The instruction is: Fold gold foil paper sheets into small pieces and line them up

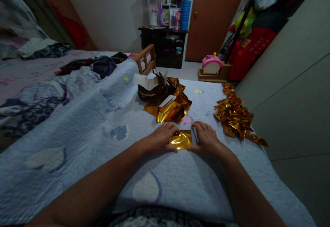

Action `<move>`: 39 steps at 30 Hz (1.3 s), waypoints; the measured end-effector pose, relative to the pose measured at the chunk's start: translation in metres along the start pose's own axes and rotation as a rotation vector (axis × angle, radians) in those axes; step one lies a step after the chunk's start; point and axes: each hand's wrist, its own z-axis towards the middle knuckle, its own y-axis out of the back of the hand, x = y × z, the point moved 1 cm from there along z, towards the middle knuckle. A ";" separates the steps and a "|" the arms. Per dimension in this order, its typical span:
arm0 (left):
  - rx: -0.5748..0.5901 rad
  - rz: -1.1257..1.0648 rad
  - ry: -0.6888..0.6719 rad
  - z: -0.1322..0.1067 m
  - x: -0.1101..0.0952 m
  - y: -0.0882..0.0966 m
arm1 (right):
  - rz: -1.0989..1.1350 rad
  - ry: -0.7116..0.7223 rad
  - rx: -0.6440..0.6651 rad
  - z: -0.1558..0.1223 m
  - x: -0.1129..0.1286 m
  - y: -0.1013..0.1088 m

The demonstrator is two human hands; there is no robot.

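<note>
Foil [182, 140] is held on the quilt [185, 182], its ends gripped between thumb and fingers by the left hand [162, 138] and right hand [207, 137], seemingly to be kept flat; folded pieces [234, 118] are laid at right, likely for room.

Sheet [184, 140] on bed [185, 182], btwn L hand [163, 137] & R hand [207, 137]; paper pile [174, 109] behind, foil pieces [235, 117] to R.

Gold paper [182, 140]: left end hidden by left hand [165, 138], right end partly by right hand [206, 137]. Door [213, 17] cut off at far edge. Far cabinet's [148, 44] dim contents too small to tell.
</note>
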 end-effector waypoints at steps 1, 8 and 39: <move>0.000 -0.003 -0.002 0.000 -0.001 0.001 | 0.013 -0.005 0.018 0.000 -0.001 0.001; 0.021 -0.034 -0.007 -0.004 -0.003 0.005 | 0.133 0.064 0.093 -0.002 -0.011 0.019; -0.288 0.197 -0.265 -0.003 -0.003 0.000 | 0.169 0.360 -0.059 0.005 0.044 0.003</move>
